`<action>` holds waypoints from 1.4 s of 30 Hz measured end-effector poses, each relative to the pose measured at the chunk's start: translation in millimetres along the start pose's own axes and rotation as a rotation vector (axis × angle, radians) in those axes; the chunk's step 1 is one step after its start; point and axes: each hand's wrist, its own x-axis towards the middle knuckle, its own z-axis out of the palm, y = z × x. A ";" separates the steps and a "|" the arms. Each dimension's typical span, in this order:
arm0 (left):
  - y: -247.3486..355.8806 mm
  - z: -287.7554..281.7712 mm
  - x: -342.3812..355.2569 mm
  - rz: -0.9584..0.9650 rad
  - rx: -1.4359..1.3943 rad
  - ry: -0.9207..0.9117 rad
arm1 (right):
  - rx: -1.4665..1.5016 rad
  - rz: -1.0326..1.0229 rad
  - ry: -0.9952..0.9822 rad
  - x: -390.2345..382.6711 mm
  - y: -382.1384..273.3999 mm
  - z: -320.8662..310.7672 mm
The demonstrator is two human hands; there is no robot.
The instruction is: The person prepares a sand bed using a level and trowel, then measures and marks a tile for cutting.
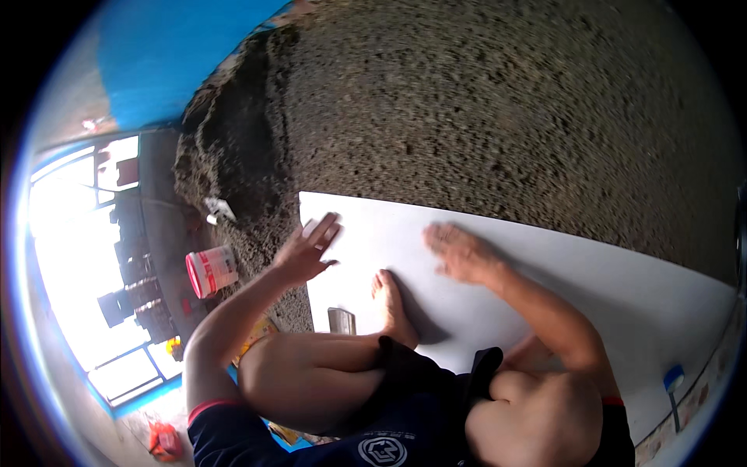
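I squat barefoot on a large white slab (366,233), which lies against a bed of coarse grey-brown mortar (467,117). Over the slab's far left corner is my left hand (310,249), its fingers stretched out and holding nothing. My right hand (464,255) is farther right near the slab's far edge, fingers spread and slightly smeared by motion. Whether either palm touches the slab, I cannot tell. A metal trowel-like plate (341,321) rests at the slab's left edge beside my foot (387,292).
A white and red bucket (216,270) is left of the slab. Close to it, a small whitish piece (220,210) lies on the rough mortar edge. A blue-headed tool with a thin handle (674,380) is at the right. An orange-red bag (164,441) lies lower left, below bright windows.
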 end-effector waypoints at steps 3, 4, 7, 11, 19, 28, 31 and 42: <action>61.6 59.4 -1.9 0.135 -0.569 0.314 | 0.257 0.259 0.287 45.1 -0.3 -58.7; 80.6 50.8 7.0 0.269 -0.823 0.275 | 0.241 0.227 0.359 39.2 -0.7 -79.0; 116.7 36.2 29.8 0.183 -1.348 -0.061 | 0.220 0.295 0.272 -1.4 -4.7 -124.9; 164.7 97.7 93.9 0.649 -1.706 -0.622 | 0.166 0.585 -0.171 -92.0 -34.0 -142.1; 77.4 132.9 177.7 0.686 -1.904 0.097 | 0.190 0.833 -0.783 -112.5 -106.3 -186.3; -65.8 130.4 84.2 -0.182 -1.994 1.329 | 0.707 1.231 -1.036 27.8 18.5 -64.2; -8.3 156.5 71.0 -0.055 -2.406 0.537 | 0.880 1.053 -0.329 147.1 17.0 -42.5; -37.6 161.0 124.1 -0.365 -1.925 0.940 | 0.888 0.968 -0.609 116.2 -58.6 -78.9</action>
